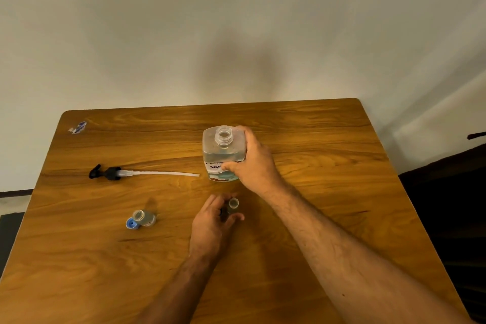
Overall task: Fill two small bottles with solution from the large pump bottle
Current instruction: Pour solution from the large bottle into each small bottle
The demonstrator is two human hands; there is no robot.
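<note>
A brown wooden table with a marked grain and rounded corners (pixel 328 139) is seen from above, set against a plain off-white wall (pixel 157 21). Near the table's far left corner a small crumpled wrapper in blue and white (pixel 78 127) is laid flat on the wood. A soft dark shadow (pixel 236 71) is cast on the wall above the table's far edge. Beyond the right edge, a dark, dim area (pixel 452 205) is visible; its content cannot be made out.

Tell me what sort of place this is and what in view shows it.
Probably a plain room in a home or small office, not a lab: a bare wooden table against an unadorned pale wall, holding only the large bottle, its removed pump, and two small bottles.
</note>
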